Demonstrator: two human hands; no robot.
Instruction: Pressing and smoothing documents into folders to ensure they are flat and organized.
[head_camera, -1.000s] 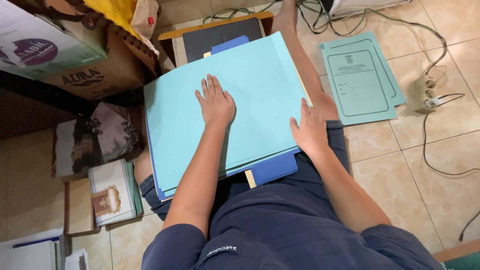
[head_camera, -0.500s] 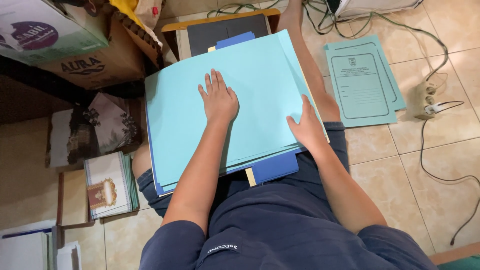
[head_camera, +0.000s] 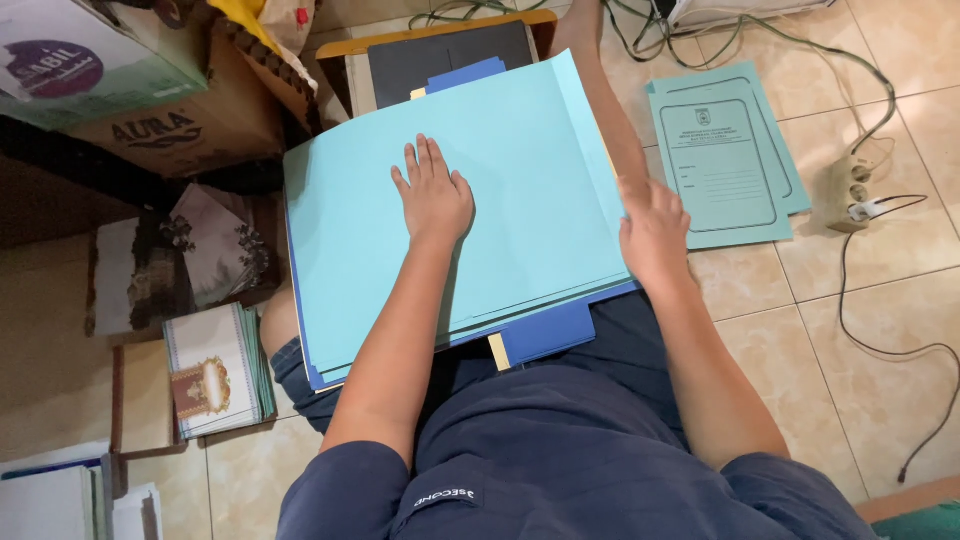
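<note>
On the lap, the left hand (head_camera: 435, 200) stayed flat, fingers spread, on the light-blue folder stack (head_camera: 500, 160), while the right hand (head_camera: 652, 235) had shifted to grip its right edge.

Right hand (head_camera: 652, 232): blurred, fingertips hidden at the light blue folder stack (head_camera: 500, 180) edge.
Dark board (head_camera: 440, 55): mostly covered (stack on top).
Cardboard boxes (head_camera: 150, 90): cut off at top edge.

The left hand (head_camera: 434, 192) is laid flat, palm down, fingers together and extended, on the middle of the light blue folder (head_camera: 520, 170). The right hand (head_camera: 652, 232) is curled at the folder's right edge, both forearms stretched forward.
</note>
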